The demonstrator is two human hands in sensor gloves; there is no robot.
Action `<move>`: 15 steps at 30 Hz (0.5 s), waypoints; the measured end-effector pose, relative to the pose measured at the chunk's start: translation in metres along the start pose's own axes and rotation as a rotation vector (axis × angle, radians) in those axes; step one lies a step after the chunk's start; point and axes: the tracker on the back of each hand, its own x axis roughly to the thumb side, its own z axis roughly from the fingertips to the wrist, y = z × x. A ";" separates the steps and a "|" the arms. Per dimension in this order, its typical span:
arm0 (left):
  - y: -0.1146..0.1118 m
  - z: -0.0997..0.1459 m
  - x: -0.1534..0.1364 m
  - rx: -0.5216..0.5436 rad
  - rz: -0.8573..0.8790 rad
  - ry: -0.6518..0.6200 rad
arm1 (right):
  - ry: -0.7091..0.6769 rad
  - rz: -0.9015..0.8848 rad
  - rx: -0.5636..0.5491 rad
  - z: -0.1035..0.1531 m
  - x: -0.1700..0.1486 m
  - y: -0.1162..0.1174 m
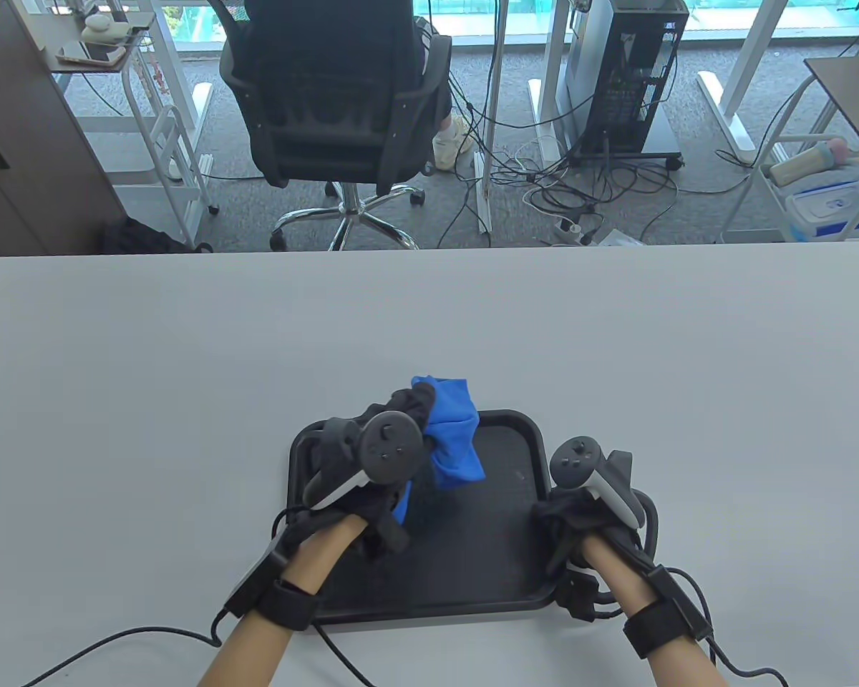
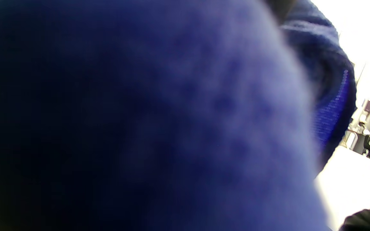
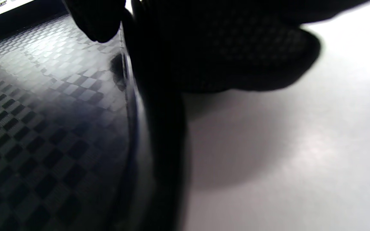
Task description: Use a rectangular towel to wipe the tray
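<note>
A black rectangular tray (image 1: 505, 458) lies on the white table near its front edge. My left hand (image 1: 401, 422) grips a bunched blue towel (image 1: 452, 436) over the tray's far left part. The towel fills the left wrist view (image 2: 172, 128), blurred and close. My right hand (image 1: 580, 515) holds the tray's right rim; in the right wrist view the gloved fingers (image 3: 223, 48) sit on that rim (image 3: 159, 134), beside the tray's chequered floor (image 3: 43, 112).
The white table (image 1: 186, 372) spreads wide to the left, right and far side of the tray. Glove cables trail off both wrists at the front edge. An office chair (image 1: 336, 93) and a computer tower (image 1: 633, 71) stand on the floor beyond the table.
</note>
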 end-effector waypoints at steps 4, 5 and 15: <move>-0.032 -0.028 0.021 -0.073 -0.065 -0.011 | -0.003 0.000 0.002 0.000 0.000 0.000; -0.044 -0.034 0.024 -0.108 -0.098 -0.014 | -0.004 0.001 0.002 0.000 0.001 0.000; -0.130 -0.053 0.045 -0.436 -0.368 -0.090 | -0.014 0.003 0.004 -0.001 0.001 0.000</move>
